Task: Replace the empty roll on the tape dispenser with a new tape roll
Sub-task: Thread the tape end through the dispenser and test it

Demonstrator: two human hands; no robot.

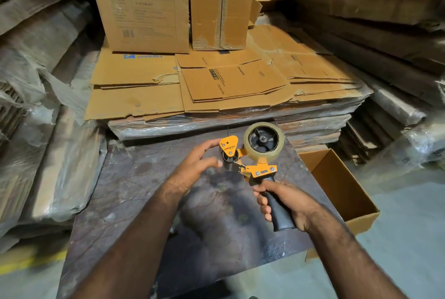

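Note:
An orange tape dispenser (258,170) with a black handle is held above a dark table (134,192). A clear tape roll (252,154) sits on its black hub. My right hand (286,202) grips the black handle. My left hand (196,166) is at the dispenser's front end, fingers spread, with fingertips at the black roller under the orange triangular plate. Whether a strip of tape is pinched between the fingers cannot be told.
An open empty cardboard box (342,185) stands right of the table. Flattened cartons (216,87) lie stacked behind it, with upright boxes (144,5) further back. Plastic-wrapped cardboard bundles (36,154) crowd the left and right sides.

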